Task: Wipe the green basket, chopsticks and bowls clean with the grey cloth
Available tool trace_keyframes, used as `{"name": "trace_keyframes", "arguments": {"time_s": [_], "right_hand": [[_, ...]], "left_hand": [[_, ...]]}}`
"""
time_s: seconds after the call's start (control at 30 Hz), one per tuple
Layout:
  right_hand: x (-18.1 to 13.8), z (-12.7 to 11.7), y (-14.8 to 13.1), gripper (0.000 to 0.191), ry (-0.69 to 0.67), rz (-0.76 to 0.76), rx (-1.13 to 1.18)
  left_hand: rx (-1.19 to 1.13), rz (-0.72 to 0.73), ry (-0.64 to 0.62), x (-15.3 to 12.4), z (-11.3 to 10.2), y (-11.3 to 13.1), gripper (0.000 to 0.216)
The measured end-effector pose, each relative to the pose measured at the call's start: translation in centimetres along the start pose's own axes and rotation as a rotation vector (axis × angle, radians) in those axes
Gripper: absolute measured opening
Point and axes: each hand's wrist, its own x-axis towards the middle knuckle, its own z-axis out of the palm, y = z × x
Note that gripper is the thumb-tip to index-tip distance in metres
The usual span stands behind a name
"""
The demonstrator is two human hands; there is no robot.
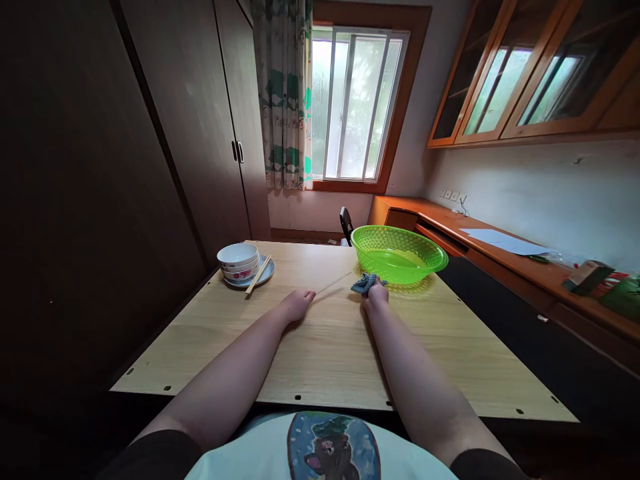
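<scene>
My left hand (299,305) is closed on one end of a thin chopstick (333,285), which points away to the right over the table. In my right hand (376,295) is a bunched grey-blue cloth (365,283), close to the chopstick's far end but apart from it. Just beyond that hand stands a bright green plastic basin (400,260). Left of my left hand, a stack of white bowls (239,261) with a floral pattern sits on a blue-and-white plate (270,272). More chopsticks (259,277) lie across the plate's right rim.
The light wooden table (320,360) has slots along its near edge. Dark wardrobes (200,120) rise on the left. A chair (346,223) stands behind the table. To the right runs an orange desk (435,217) with papers (505,241) and a box (587,277).
</scene>
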Motion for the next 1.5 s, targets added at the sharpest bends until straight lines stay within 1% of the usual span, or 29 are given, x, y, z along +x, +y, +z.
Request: {"name": "trace_keyframes", "arguments": {"time_s": [0.1,0.17,0.2,0.23,0.27,0.3,0.33,0.37,0.4,0.43,0.5,0.57,0.7,0.77,0.83,0.97,1.03,1.13,1.2,1.33,1.4,1.5], "right_hand": [[-1.4,0.5,1.3,0.014,-0.113,0.065,-0.087],[-3.1,1.0,2.7,0.015,-0.232,0.117,-0.171],[-3.9,1.2,3.3,0.017,-0.321,0.152,-0.246],[-4.7,1.2,3.8,0.018,-0.494,0.145,-0.426],[-5.3,1.3,4.2,0.018,-0.624,0.091,-0.596],[-5.6,1.2,4.3,0.02,-0.708,0.005,-0.758],[-5.8,1.2,4.3,0.023,-0.753,-0.098,-0.907],[-5.8,1.1,4.1,0.028,-0.742,-0.201,-1.015],[-5.6,1.1,3.9,0.034,-0.695,-0.289,-1.085],[-5.3,1.0,3.5,0.039,-0.629,-0.35,-1.116],[-4.6,1.0,2.9,0.04,-0.501,-0.399,-1.065],[-3.9,1.1,2.5,0.037,-0.411,-0.389,-0.915],[-3.1,1.2,2.1,0.039,-0.301,-0.294,-0.596],[-3.0,1.2,1.8,0.04,-0.255,-0.282,-0.486],[-3.0,1.1,1.5,0.04,-0.226,-0.309,-0.422],[-3.1,1.2,0.8,0.04,-0.217,-0.429,-0.386],[-3.3,1.3,0.4,0.04,-0.179,-0.502,-0.359],[-3.6,1.3,-0.1,0.039,-0.094,-0.631,-0.321],[-3.9,1.1,-0.4,0.036,-0.095,-0.744,-0.394],[-4.5,0.6,-0.4,0.028,-0.233,-0.968,-0.804],[-4.6,0.5,-0.3,0.026,-0.307,-0.996,-0.957],[-4.2,0.3,-0.1,0.025,-0.361,-0.925,-1.113]], "left_hand": [[-0.01,-0.046,0.084,0.3,-0.1,-0.3,0.035],[-0.017,-0.058,0.126,0.5,0.0,-0.3,0.035],[-0.018,-0.057,0.14,0.5,0.0,-0.3,0.035],[-0.019,-0.053,0.15,0.5,0.1,-0.2,0.034],[-0.02,-0.046,0.153,0.5,0.2,-0.2,0.033],[-0.02,-0.038,0.152,0.5,0.3,-0.1,0.032],[-0.021,-0.029,0.147,0.4,0.4,-0.1,0.031],[-0.021,-0.021,0.14,0.4,0.4,0.0,0.03],[-0.02,-0.014,0.132,0.3,0.4,0.1,0.03],[-0.017,-0.008,0.124,0.2,0.5,0.1,0.03],[-0.009,0.007,0.101,0.2,0.5,0.2,0.031],[-0.002,0.029,0.072,0.2,0.5,0.2,0.032],[0.002,0.067,0.027,0.3,0.6,0.2,0.032],[0.004,0.071,0.018,0.3,0.7,0.1,0.031],[0.006,0.064,0.018,0.2,0.8,0.1,0.031],[0.002,0.007,0.057,0.3,0.9,-0.1,0.03],[-0.003,-0.05,0.116,0.6,0.9,-0.4,0.029],[-0.007,-0.155,0.211,1.1,1.0,-1.0,0.036],[-0.01,-0.203,0.238,1.3,1.1,-1.3,0.037],[-0.01,-0.217,0.232,1.2,1.2,-1.1,0.034],[-0.003,-0.205,0.223,0.9,1.3,-0.8,0.033],[0.009,-0.187,0.21,0.6,1.4,-0.4,0.032]]}}
